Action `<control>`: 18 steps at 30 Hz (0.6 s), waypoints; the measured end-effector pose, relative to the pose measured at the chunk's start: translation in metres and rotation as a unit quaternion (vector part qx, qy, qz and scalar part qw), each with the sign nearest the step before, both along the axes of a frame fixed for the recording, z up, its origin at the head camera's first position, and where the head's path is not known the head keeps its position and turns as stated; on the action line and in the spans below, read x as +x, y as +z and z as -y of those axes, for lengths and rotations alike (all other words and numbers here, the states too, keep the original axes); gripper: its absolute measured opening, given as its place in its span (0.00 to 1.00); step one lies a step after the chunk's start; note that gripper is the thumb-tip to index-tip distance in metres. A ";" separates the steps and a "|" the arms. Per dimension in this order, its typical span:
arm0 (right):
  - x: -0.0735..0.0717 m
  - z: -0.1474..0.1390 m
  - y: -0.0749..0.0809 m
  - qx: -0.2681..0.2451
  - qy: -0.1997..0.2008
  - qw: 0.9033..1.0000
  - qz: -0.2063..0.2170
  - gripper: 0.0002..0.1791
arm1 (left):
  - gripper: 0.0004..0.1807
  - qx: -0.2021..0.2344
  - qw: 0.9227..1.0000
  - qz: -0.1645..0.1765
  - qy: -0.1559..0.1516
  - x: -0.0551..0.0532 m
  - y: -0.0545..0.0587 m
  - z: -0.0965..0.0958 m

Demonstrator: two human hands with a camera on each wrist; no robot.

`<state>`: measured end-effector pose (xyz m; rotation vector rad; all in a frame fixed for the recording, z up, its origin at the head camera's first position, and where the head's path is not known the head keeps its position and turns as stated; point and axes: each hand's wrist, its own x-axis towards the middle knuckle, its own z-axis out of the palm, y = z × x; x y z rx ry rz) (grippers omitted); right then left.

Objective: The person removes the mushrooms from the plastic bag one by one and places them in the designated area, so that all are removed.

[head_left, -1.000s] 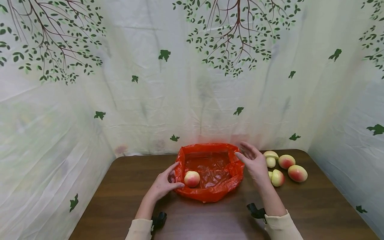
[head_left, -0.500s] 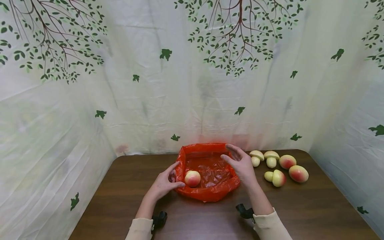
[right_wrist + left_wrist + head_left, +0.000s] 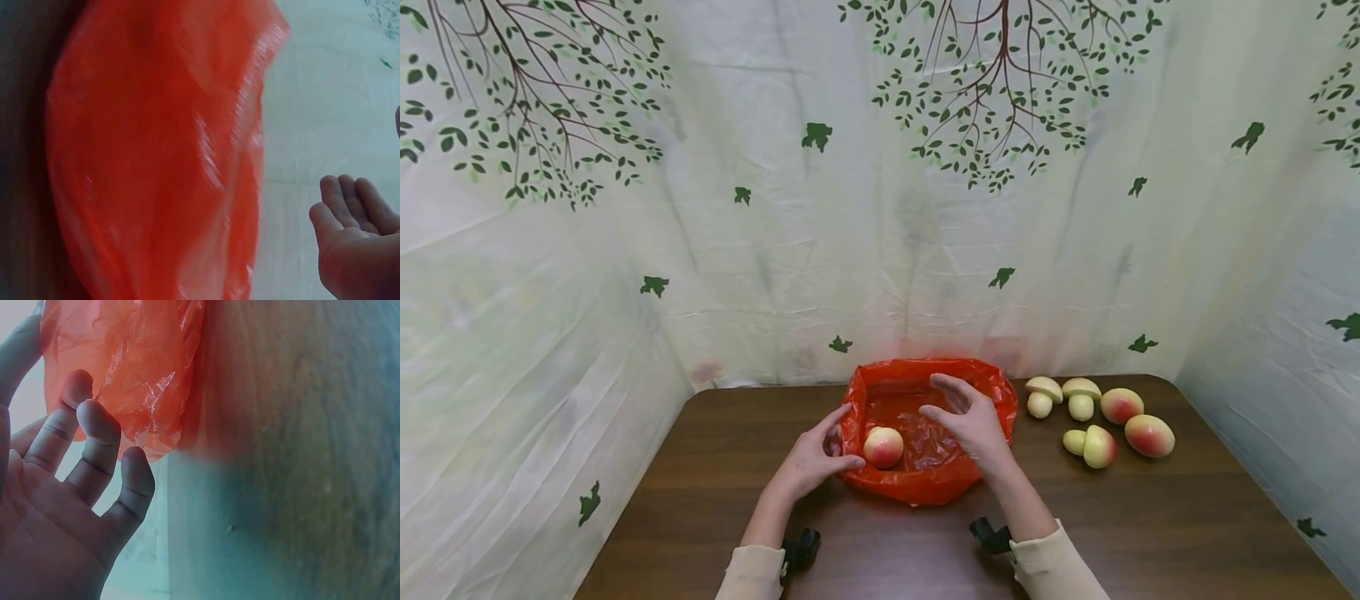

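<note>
A red plastic bag stands on the table with its mouth spread wide. Inside it, near the left wall, lies a round red-and-yellow fruit. My left hand holds the bag's left rim, thumb over the front edge and fingers along the outside. In the left wrist view its lower fingers are loosely bent against the red plastic. Over the right half of the mouth hovers my right hand, fingers spread and nothing in them. The right wrist view shows that hand beyond the bag's side.
To the right of the bag lie two pale mushrooms, a third mushroom with a reddish cap, and two oval red-and-yellow fruits. The brown wooden table ends against a white leaf-print curtain.
My right hand has moved left from beside the bag's right rim to over its mouth, uncovering the mushrooms. My left hand has stayed at the left rim, and the round fruit has stayed put.
</note>
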<state>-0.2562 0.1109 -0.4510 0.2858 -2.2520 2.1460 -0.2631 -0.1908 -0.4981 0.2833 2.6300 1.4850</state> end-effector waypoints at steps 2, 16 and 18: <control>0.000 0.006 -0.003 -0.002 0.002 1.000 0.002 0.32 | 0.50 0.000 1.000 -0.001 0.000 0.000 0.000 0.000; -0.002 0.034 -0.029 0.030 0.011 0.999 0.022 0.31 | 0.50 -0.001 1.000 0.000 -0.002 0.002 0.002 -0.001; -0.002 0.037 -0.031 0.039 0.010 0.999 0.023 0.31 | 0.50 -0.002 1.000 -0.001 -0.003 0.002 0.002 -0.001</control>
